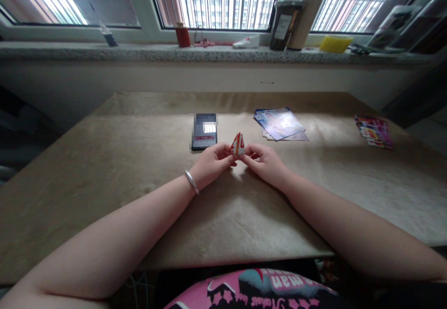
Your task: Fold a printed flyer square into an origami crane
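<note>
A small folded paper piece [238,144], red and white with a pointed top, stands between my two hands just above the table. My left hand [211,162], with a silver bracelet on its wrist, pinches the piece's lower left side. My right hand [264,160] pinches the lower right side. Both hands have their fingers closed on the paper. A dark phone [204,131] lies flat just behind my left hand.
A tan cloth covers the table [139,160]. A stack of printed paper sheets [281,124] lies behind my right hand, and more colourful sheets [373,131] lie at the far right. The window sill [216,54] holds a red cup, a jar and a yellow sponge.
</note>
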Motion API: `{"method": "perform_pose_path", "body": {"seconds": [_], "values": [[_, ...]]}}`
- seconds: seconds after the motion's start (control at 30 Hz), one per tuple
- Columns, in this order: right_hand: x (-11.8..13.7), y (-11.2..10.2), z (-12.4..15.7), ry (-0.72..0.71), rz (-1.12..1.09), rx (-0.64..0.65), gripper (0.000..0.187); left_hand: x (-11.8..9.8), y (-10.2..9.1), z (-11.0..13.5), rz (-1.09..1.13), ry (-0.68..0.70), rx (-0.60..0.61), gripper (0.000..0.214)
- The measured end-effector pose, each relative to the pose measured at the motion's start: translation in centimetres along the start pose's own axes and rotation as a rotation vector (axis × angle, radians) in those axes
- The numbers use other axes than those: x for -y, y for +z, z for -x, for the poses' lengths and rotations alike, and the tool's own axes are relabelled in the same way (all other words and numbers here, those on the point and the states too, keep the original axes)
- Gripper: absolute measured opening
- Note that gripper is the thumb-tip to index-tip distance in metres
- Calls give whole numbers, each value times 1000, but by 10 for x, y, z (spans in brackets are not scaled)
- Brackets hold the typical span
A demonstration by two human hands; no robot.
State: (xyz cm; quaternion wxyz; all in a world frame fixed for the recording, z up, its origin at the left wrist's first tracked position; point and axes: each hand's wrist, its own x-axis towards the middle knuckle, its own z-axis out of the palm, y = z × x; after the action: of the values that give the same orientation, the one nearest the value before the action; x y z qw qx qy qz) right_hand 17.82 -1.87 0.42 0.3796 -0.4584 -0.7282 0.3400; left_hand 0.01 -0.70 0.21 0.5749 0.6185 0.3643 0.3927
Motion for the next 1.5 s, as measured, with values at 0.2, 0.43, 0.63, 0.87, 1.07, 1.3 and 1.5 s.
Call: {"method": "perform_pose_path", "body": {"seconds": [0.2,0.43,0.63,0.87,1.07,1.3,1.5], "values": [[0,2,1,-18,-290,-78,27,-3,0,-1,0,-33,32,33],[5,2,3,-26,-350,-187,27,-3,0,0,-59,-3,119,21],[4,4,5,-2,-384,-99,33,-2,0,0,-34,10,94,31],[7,3,4,46,-437,-74,30,-7,-2,1,72,-82,109,35],[13,-1,3,70,-560,-33,33,-10,-3,1,41,-117,137,33],[7,-1,0,110,-621,93,35,-9,-9,1,-59,-167,162,32],[3,1,0,140,-654,162,34,-9,-11,0,-54,-170,206,31]]}}
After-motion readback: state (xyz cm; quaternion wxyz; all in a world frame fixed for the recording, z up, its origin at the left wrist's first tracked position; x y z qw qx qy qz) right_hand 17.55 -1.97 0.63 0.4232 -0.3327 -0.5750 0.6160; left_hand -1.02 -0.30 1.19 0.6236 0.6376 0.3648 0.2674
